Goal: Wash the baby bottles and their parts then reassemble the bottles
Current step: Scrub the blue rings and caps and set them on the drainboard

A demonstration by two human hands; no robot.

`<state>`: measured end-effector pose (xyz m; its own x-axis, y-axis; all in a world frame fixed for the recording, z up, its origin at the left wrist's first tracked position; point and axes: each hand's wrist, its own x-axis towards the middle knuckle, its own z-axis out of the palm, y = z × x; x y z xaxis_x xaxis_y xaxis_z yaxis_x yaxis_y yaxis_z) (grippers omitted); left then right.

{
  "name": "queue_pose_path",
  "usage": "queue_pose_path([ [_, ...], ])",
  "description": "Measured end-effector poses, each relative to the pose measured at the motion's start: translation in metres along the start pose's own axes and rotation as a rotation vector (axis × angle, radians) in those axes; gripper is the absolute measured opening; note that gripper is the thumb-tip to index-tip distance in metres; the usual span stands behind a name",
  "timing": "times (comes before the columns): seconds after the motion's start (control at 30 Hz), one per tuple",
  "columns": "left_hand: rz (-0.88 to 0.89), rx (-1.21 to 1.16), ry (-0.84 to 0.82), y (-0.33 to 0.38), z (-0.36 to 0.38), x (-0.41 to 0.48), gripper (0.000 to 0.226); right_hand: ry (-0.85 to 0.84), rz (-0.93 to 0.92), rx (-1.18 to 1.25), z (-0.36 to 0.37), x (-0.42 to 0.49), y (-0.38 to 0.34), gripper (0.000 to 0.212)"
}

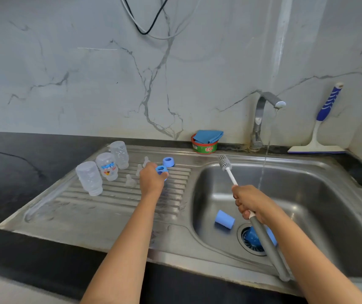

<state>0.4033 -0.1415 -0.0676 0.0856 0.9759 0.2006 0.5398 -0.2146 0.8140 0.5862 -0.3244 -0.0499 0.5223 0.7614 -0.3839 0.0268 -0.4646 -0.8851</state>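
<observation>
Three clear bottles (107,165) stand mouth-down on the drainboard (110,216), at nine o'clock of the left grip (151,178). That grip curls round a blue ring (161,170) just above the ribs. A second ring (168,161) lies at one o'clock of it, close by. Three clear teats (130,181) sit between the bottles and the grip.

The right grip (249,201) is closed round the brush (225,162) handle over the basin (307,194), with the bristles pointing to eleven o'clock. A blue cap (224,219) lies on its side on the basin floor, at eight o'clock of this grip. Another blue part (251,238) sits on the drain at six o'clock, partly hidden by the handle.

The tap (265,102) runs a thin stream into the basin. At nine o'clock of it stands a soap tub (204,147) with a blue cloth (208,136) on top. A squeegee (320,128) leans on the wall at three o'clock, on the black tabletop (22,154).
</observation>
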Motion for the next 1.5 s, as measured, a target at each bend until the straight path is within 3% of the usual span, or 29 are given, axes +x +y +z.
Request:
queue_pose_path([
  [0.13,-0.048,0.001,-0.016,-0.019,-0.007,0.001,0.038,-0.006,0.040,0.036,0.005,0.003,-0.003,0.024],
  [0.37,-0.053,0.027,-0.021,-0.018,-0.003,0.001,0.034,0.013,0.062,0.081,0.002,0.008,0.004,0.026],
  [0.5,0.057,0.198,0.073,-0.010,0.006,-0.003,0.054,0.028,0.073,0.082,-0.006,0.008,0.006,0.026],
  [0.63,0.210,0.208,0.093,0.023,0.029,-0.014,0.054,0.044,0.100,0.050,-0.021,0.009,0.005,0.027],
  [0.73,0.351,0.186,-0.032,0.046,0.060,-0.028,0.055,0.061,0.129,0.044,-0.034,0.011,0.008,0.025],
  [0.87,0.365,0.288,-0.380,0.059,0.117,-0.046,0.052,0.103,0.142,0.081,-0.049,0.014,0.022,0.026],
  [0.97,0.357,0.448,-0.661,0.050,0.153,-0.057,0.055,0.091,0.154,0.166,-0.054,0.018,0.035,0.031],
  [1.07,0.424,0.725,-0.806,0.034,0.177,-0.066,0.056,0.055,0.182,0.228,-0.059,0.020,0.042,0.033],
  [1.23,0.407,0.953,-0.947,0.022,0.203,-0.068,0.054,0.021,0.218,0.334,-0.068,0.026,0.044,0.033],
  [1.37,0.474,1.018,-0.927,0.019,0.207,-0.073,0.045,0.021,0.214,0.345,-0.068,0.026,0.041,0.033],
  [1.43,0.472,0.964,-0.853,0.018,0.207,-0.072,0.047,0.033,0.210,0.364,-0.071,0.025,0.040,0.034],
  [1.5,0.322,0.706,-0.757,0.024,0.210,-0.066,0.049,0.060,0.206,0.387,-0.074,0.024,0.039,0.033],
])
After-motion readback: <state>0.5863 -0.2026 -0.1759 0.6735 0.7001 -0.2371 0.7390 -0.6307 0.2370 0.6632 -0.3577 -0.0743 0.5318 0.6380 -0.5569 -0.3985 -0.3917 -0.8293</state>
